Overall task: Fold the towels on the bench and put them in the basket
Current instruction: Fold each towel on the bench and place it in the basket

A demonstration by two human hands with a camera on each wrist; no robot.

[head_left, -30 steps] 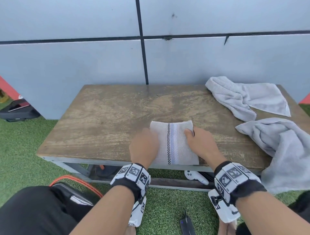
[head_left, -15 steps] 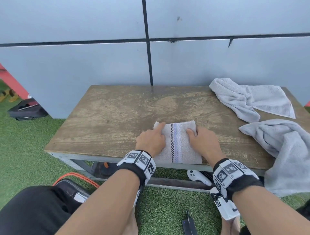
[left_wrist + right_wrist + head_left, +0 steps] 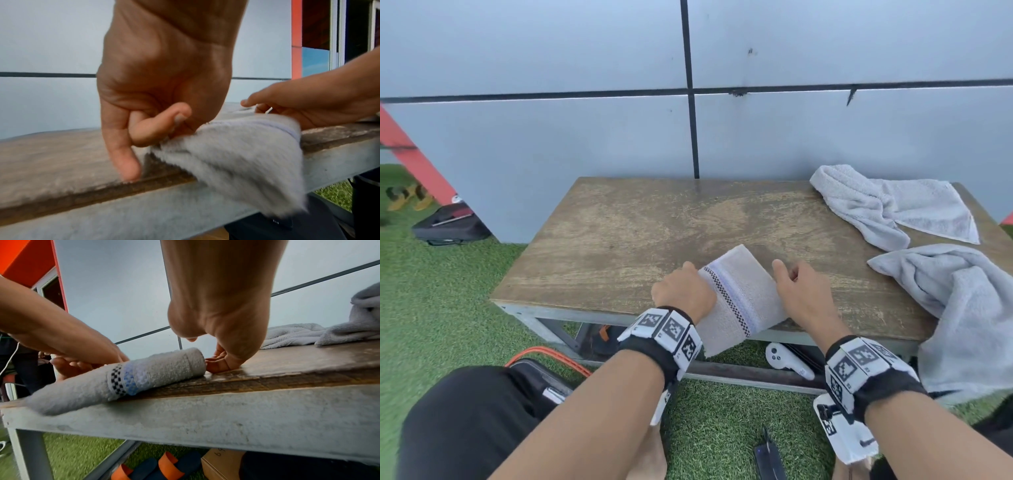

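Left hand [image 3: 683, 291]: is pinching the near-left part of the folded towel [image 3: 739, 294], fingers curled on the cloth.
Right hand [image 3: 803, 291]: is touching the towel's right edge; whether it is gripping, I cannot tell.
Towel: is lying between both hands on the bench [image 3: 619, 240], its long axis slanting, its near end hanging over the front edge.
Basket: is not showing.
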